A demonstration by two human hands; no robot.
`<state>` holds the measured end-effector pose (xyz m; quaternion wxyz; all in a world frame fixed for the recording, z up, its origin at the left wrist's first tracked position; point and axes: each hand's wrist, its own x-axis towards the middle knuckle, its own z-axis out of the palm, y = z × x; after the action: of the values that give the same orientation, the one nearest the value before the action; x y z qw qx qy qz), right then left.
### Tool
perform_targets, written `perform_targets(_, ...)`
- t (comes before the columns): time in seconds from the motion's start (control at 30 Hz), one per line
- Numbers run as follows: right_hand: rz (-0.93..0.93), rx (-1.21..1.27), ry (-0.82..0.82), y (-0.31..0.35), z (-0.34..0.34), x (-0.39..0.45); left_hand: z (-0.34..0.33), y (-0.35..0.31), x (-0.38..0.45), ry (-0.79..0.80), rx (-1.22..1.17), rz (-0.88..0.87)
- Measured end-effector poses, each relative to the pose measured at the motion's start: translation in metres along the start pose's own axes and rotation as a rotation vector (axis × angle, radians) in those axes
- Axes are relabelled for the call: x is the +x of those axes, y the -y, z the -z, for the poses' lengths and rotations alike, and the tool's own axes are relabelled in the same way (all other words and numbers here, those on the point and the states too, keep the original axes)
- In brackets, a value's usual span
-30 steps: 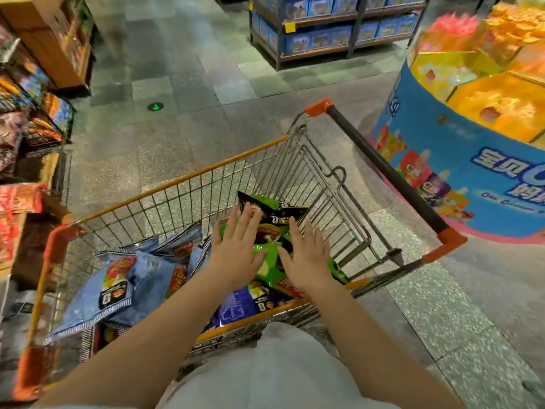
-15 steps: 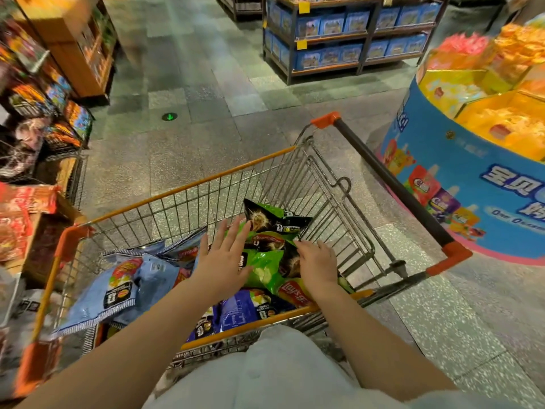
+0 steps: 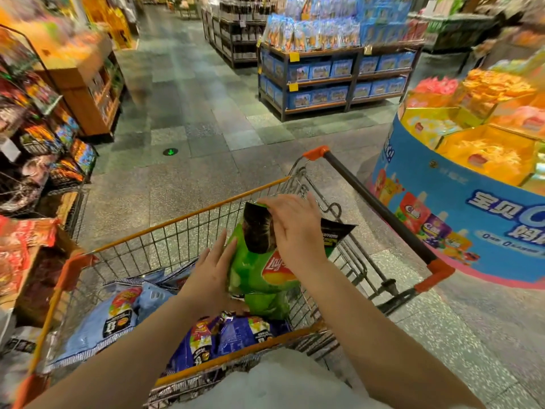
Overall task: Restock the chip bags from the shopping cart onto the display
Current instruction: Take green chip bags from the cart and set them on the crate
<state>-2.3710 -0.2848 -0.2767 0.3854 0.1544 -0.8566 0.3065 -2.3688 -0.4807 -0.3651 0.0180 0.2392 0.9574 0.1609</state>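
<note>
Both hands lift green chip bags (image 3: 259,270) above the shopping cart (image 3: 188,214): the left hand (image 3: 211,278) presses flat on their left side, the right hand (image 3: 295,228) grips their top. Blue bags (image 3: 118,317) lie in the near-left basket.

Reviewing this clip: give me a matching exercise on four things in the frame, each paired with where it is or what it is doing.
Things:
1. green chip bag
2. light blue chip bag
3. left hand
4. right hand

States:
A. lies in the shopping cart, left part
B. grips the bag's dark top end
C. held up between both hands over the cart
D. flat against the bag's left side

Pairs: 1-C, 2-A, 3-D, 4-B
</note>
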Motion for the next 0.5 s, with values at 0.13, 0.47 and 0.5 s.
perform_targets(0.13,0.077,0.079,-0.063,0.009,-0.001,0.029,0.017,0.011,0.008,-0.243,-0.033,-0.175)
perform_targets(0.47,0.197,0.032,-0.073,0.019,-0.02,0.071,0.04,0.015,0.009,-0.312,-0.183,-0.119)
perform_targets(0.5,0.2,0.026,-0.054,0.02,-0.021,0.075,0.041,0.012,0.006,-0.32,-0.22,-0.106)
